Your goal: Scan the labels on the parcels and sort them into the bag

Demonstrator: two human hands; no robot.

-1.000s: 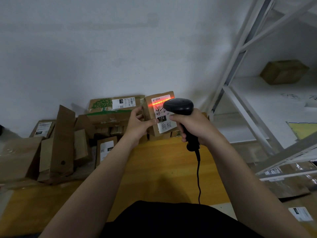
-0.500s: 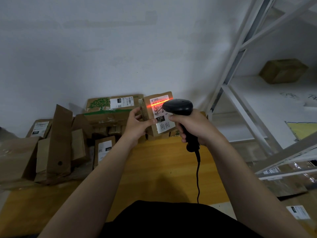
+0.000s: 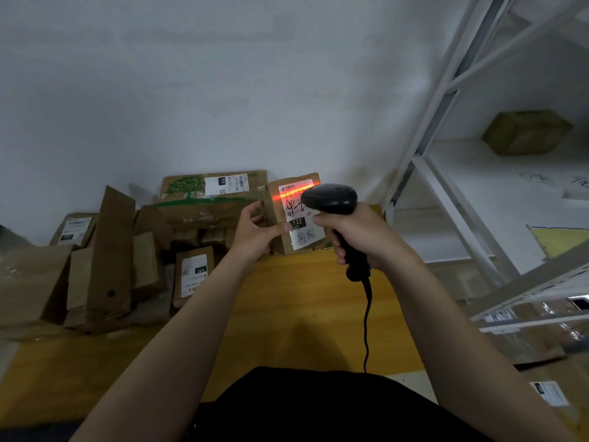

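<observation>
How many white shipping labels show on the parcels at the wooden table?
4: on the held parcel, under the red line of the scanner; on the green-tree box beside it; on the small parcel marked 032; on the far-left parcel. Other boxes may hide theirs.

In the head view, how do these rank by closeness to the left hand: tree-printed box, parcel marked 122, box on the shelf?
1. Parcel marked 122: held in the left hand.
2. Tree-printed box: just behind.
3. Shelf box: far right.
</observation>
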